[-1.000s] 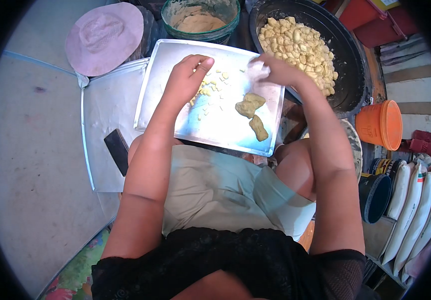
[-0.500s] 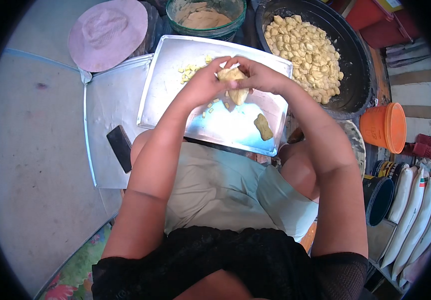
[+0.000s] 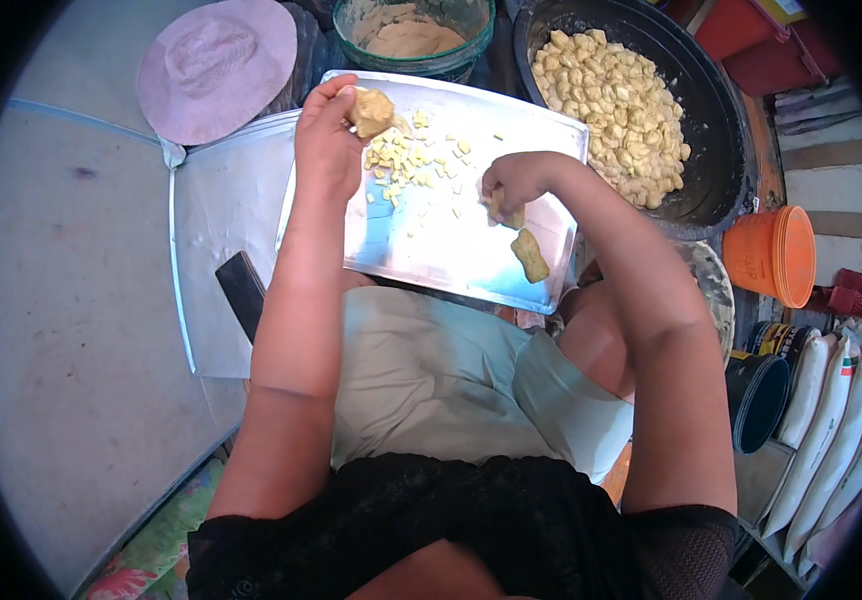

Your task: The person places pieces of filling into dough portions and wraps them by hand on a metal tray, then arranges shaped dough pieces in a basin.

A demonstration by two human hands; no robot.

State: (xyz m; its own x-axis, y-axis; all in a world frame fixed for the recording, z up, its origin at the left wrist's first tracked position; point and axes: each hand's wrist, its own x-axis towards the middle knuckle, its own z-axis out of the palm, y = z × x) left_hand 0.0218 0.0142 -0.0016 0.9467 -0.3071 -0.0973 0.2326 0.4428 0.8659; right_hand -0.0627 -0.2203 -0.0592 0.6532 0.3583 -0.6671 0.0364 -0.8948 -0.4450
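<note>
My left hand point(image 3: 331, 130) is closed on a pale yellow dough piece point(image 3: 372, 112), held over the upper left part of the metal tray point(image 3: 421, 268). Small yellow cubes point(image 3: 406, 160) lie scattered on the tray beside and below that piece. Over the tray's right half, my right hand point(image 3: 518, 183) has its fingers closed round a brownish-yellow lump point(image 3: 507, 213), partly hidden by the fingers. Just below it, a separate elongated brownish lump point(image 3: 529, 256) lies on the tray.
A black tub point(image 3: 716, 150) of yellow dough pieces stands at upper right. A green-rimmed bucket point(image 3: 413, 70) holds brownish powder. Around are a pink hat point(image 3: 213, 68), a dark phone point(image 3: 241, 292), orange buckets point(image 3: 766, 255) and white packages point(image 3: 819, 430).
The hands were together round a dough piece and have parted. My left hand has carried it up and left; my right hand has moved down to the lump on the right.
</note>
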